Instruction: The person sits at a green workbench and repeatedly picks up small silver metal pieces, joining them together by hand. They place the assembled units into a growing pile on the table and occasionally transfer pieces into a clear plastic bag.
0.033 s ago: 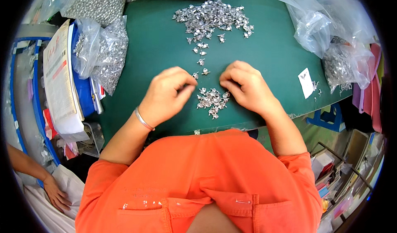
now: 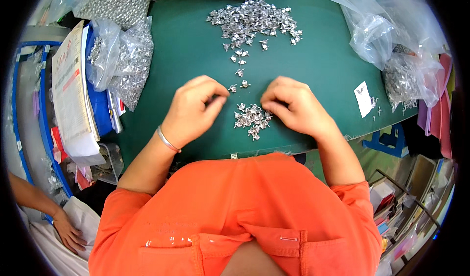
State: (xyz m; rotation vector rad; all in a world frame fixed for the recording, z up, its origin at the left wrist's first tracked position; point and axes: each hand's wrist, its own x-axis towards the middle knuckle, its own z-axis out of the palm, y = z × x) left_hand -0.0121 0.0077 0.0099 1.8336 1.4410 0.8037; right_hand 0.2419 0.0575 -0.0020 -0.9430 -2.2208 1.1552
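One loose silver piece [image 2: 232,88] lies on the green desk [image 2: 186,41] just right of the left hand [image 2: 192,110], farther from the right hand [image 2: 297,105] beside the small pile [image 2: 251,119]; whether either grip pinches anything, I cannot tell.

My small silvery pieces [image 2: 248,118] look like shiny metal — bright against the smooth green tabletop [image 2: 313,50]. My bangle [image 2: 167,139] is polished metal, my orange shirt [image 2: 220,188] matt cloth; the clear bag [image 2: 374,31] — glossy, crinkled plastic.
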